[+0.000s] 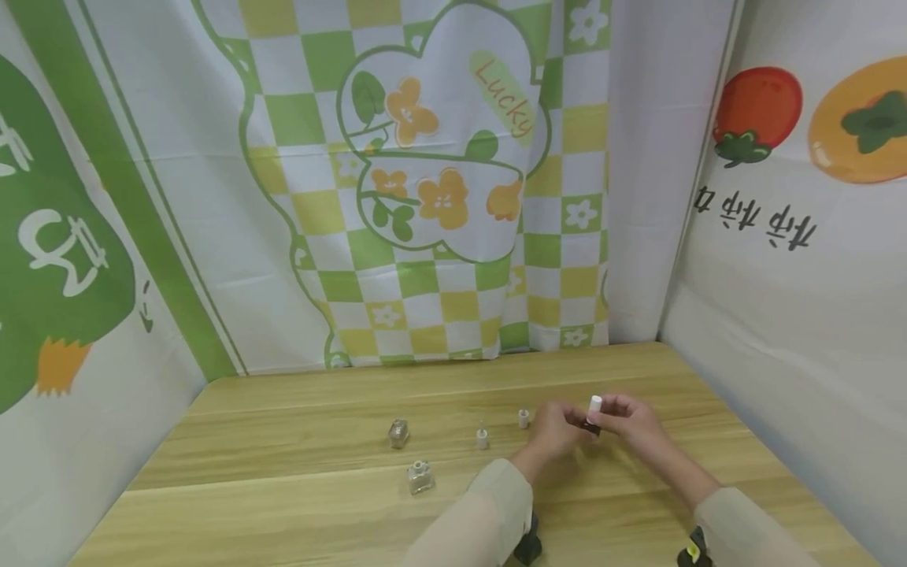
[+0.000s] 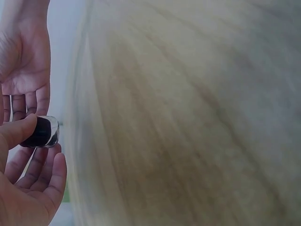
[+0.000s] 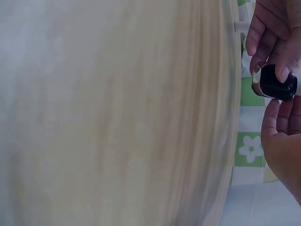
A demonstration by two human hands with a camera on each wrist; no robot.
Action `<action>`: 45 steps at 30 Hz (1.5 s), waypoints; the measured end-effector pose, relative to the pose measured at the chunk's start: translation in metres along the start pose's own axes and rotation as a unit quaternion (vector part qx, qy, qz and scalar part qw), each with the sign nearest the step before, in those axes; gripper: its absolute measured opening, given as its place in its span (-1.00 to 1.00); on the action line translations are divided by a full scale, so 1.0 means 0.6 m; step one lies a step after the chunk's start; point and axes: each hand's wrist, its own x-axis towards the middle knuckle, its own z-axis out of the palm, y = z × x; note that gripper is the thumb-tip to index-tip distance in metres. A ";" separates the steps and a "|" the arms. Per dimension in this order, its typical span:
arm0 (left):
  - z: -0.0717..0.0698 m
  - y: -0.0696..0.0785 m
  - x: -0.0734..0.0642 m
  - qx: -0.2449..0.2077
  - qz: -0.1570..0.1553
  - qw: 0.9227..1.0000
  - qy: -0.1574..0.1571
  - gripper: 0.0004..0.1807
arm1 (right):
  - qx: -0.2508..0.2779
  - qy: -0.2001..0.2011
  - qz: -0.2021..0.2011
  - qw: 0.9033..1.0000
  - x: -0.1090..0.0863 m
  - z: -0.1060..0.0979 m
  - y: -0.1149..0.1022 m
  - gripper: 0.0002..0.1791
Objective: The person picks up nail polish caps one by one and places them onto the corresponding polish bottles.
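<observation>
My left hand (image 1: 556,429) holds a small nail polish bottle (image 2: 40,132) of dark polish in clear glass. Its thumb lies across the bottle's side, with the fingers on the other side. Atop the bottle stands a white cap (image 1: 595,403). The thumb and fingers of my right hand (image 1: 631,416) pinch this cap at its lower part. In the right wrist view the dark bottle (image 3: 274,82) is between both hands, and the cap end runs toward the frame's edge. The bottle is held above the table, apart from its surface.
On the wooden table (image 1: 283,504), left of the hands, are two open glass nail polish bottles, one farther (image 1: 398,433) and one nearer (image 1: 420,477). Two white brush caps stand between them and the hands, a left cap (image 1: 483,439) and a right cap (image 1: 523,419). Printed curtains (image 1: 425,299) enclose the table.
</observation>
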 end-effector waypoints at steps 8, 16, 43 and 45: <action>0.004 -0.009 0.002 -0.008 -0.007 1.000 -0.001 -0.82 | 0.027 -0.039 0.006 0.999 0.002 -0.006 0.010 -0.76; 0.007 -0.017 0.001 -0.029 -0.030 0.999 -0.001 -0.78 | 0.043 -0.053 0.044 0.997 0.004 -0.008 0.012 -0.83; 0.009 -0.017 -0.003 -0.053 -0.054 0.997 0.008 -0.76 | 0.029 -0.055 0.063 0.996 0.006 0.002 0.010 -0.72; 0.008 -0.016 -0.004 -0.055 -0.055 0.997 0.007 -0.77 | 0.022 -0.059 0.064 0.996 0.006 0.003 0.008 -0.68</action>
